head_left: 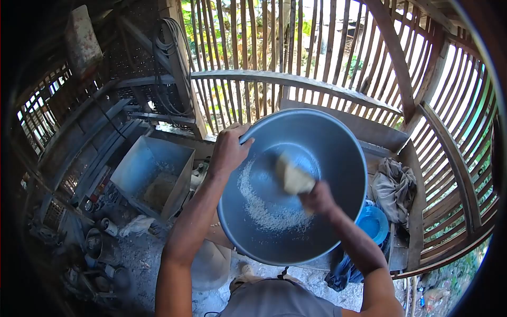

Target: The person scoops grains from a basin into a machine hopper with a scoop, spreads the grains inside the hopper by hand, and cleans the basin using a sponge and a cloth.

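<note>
A large grey metal basin is in front of me, tilted so its inside shows. White grains like rice lie in a curved band along its lower left inside. My left hand is closed on the basin's upper left rim, fingers wrapped over the edge. Inside the basin, my right hand is closed round a pale yellowish tool with a broad end. Both the hand and the tool are smeared by motion, so I cannot tell the tool's exact kind. Its broad end points up and left, over the basin's bottom.
To the left stands an open metal box with brownish material at its bottom. At the right are a blue plastic bowl and a crumpled grey cloth. Wooden slat walls close off the far side. Clutter, including a bucket, fills the lower left.
</note>
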The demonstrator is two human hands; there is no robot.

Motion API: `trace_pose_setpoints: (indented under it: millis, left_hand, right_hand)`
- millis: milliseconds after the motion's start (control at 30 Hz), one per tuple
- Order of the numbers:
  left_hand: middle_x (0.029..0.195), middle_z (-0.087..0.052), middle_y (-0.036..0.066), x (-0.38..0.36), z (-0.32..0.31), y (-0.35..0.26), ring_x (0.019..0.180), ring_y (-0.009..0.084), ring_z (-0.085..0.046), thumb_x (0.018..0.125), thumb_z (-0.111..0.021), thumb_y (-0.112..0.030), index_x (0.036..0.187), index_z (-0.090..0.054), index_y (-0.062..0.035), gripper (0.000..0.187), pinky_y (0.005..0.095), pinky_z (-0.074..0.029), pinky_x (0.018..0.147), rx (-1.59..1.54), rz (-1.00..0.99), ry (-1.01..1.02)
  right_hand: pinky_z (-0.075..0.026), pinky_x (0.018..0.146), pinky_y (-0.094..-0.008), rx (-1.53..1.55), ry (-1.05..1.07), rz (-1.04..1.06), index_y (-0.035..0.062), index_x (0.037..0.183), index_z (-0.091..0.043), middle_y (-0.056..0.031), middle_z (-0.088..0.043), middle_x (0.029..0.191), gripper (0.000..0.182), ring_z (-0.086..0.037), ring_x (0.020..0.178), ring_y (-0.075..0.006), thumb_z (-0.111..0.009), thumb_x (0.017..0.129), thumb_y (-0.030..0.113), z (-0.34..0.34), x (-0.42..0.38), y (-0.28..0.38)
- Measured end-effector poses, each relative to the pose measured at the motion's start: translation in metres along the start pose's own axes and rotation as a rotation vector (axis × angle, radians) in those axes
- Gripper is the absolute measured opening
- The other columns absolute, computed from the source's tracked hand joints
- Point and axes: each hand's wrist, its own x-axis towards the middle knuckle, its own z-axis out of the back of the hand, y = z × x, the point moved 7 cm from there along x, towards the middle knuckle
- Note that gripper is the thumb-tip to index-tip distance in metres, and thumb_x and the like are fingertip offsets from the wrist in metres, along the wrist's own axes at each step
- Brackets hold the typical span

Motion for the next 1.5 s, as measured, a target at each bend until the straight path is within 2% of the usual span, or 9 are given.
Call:
trace_pose_setpoints:
  millis: [167,400,500,767,933,1000,1167,1300,1500]
  left_hand:
    - [0.106,-0.072,0.021,0.002,-0.007,-0.031,0.095,0.0348,-0.072,0.085,-0.075,-0.004,0.12,-0.07,0.0046,0.036,0.0408,-0.056,0.086,-0.026,-0.034,0.018]
    - [0.104,-0.073,0.019,-0.006,-0.001,-0.001,0.094,0.027,-0.073,0.082,-0.076,0.0,0.119,-0.07,0.0068,0.038,0.0357,-0.055,0.082,-0.094,-0.055,-0.07]
    - [0.108,-0.073,0.019,-0.016,0.002,0.004,0.095,0.0253,-0.073,0.083,-0.076,-0.001,0.118,-0.07,0.0055,0.037,0.0344,-0.056,0.083,-0.113,0.102,-0.058]
    - [0.098,-0.074,0.016,-0.012,-0.004,0.004,0.087,0.0217,-0.073,0.082,-0.076,-0.001,0.119,-0.071,0.0029,0.037,0.0343,-0.055,0.079,-0.109,0.08,-0.087]
    - [0.099,-0.073,0.017,-0.025,0.011,-0.001,0.085,0.0216,-0.073,0.082,-0.076,0.002,0.118,-0.071,0.0036,0.037,0.0335,-0.055,0.078,-0.096,0.119,-0.121]
    - [0.098,-0.073,0.018,-0.032,0.011,0.003,0.086,0.0221,-0.073,0.081,-0.076,0.002,0.117,-0.071,0.0038,0.036,0.0335,-0.055,0.078,-0.103,0.044,-0.177]
    - [0.094,-0.074,0.015,-0.042,0.014,-0.001,0.085,0.0212,-0.073,0.082,-0.075,0.002,0.114,-0.071,0.0037,0.032,0.0345,-0.055,0.076,-0.006,0.085,-0.182]
    - [0.09,-0.074,0.013,-0.05,0.016,0.002,0.082,0.0176,-0.071,0.083,-0.074,0.001,0.105,-0.069,0.003,0.022,0.0342,-0.054,0.074,-0.04,0.271,-0.149]
    - [0.085,-0.071,0.018,-0.068,0.022,-0.007,0.079,0.0289,-0.071,0.078,-0.074,-0.006,0.098,-0.066,0.0023,0.023,0.0412,-0.053,0.074,-0.144,0.348,-0.117]
  right_hand:
    - [-0.057,0.079,-0.0484,-0.41,-0.074,-0.482,0.0102,0.148,-0.045,-0.0215,-0.071,0.104,0.072,-0.071,0.09,-0.0398,-0.072,0.084,0.028,0.001,0.088,-0.012]
    - [-0.048,0.098,-0.0497,-0.669,0.435,0.626,0.0089,0.132,-0.06,-0.0097,-0.062,0.13,0.058,-0.058,0.123,-0.0304,-0.07,0.075,0.014,-0.141,-0.023,0.073]
    - [-0.039,0.11,-0.051,-0.621,0.827,0.37,0.0179,0.124,-0.069,-0.0082,-0.063,0.13,0.046,-0.057,0.125,-0.0282,-0.072,0.078,0.02,-0.112,-0.043,0.049]
    - [-0.029,0.123,-0.0438,-0.955,0.194,0.603,0.0189,0.155,-0.04,-0.0119,-0.041,0.16,0.071,-0.041,0.146,-0.0295,-0.058,0.087,0.01,0.02,0.086,0.017]
    - [-0.049,0.107,-0.0502,-0.259,0.161,0.046,0.009,0.15,-0.046,-0.0233,-0.059,0.139,0.066,-0.061,0.123,-0.0415,-0.063,0.087,0.012,-0.009,-0.055,-0.113]
    - [-0.058,0.093,-0.0454,-0.241,0.394,-0.387,0.0087,0.147,-0.05,-0.0242,-0.067,0.124,0.064,-0.07,0.106,-0.0401,-0.066,0.086,0.014,-0.033,-0.092,-0.04]
    - [-0.055,0.094,-0.0364,0.358,-0.049,-0.35,0.0033,0.145,-0.051,-0.0227,-0.069,0.119,0.064,-0.07,0.109,-0.0331,-0.07,0.084,0.004,0.004,-0.076,-0.028]
    - [-0.054,0.1,-0.0431,-0.058,-0.192,-0.27,-0.0016,0.141,-0.052,-0.0261,-0.065,0.126,0.068,-0.065,0.115,-0.044,-0.072,0.077,0.005,0.03,-0.106,-0.031]
    - [-0.052,0.096,-0.0389,0.314,-0.249,-0.38,-0.0028,0.132,-0.057,-0.0128,-0.068,0.12,0.044,-0.065,0.11,-0.0234,-0.063,0.095,0.02,-0.017,-0.113,-0.015]
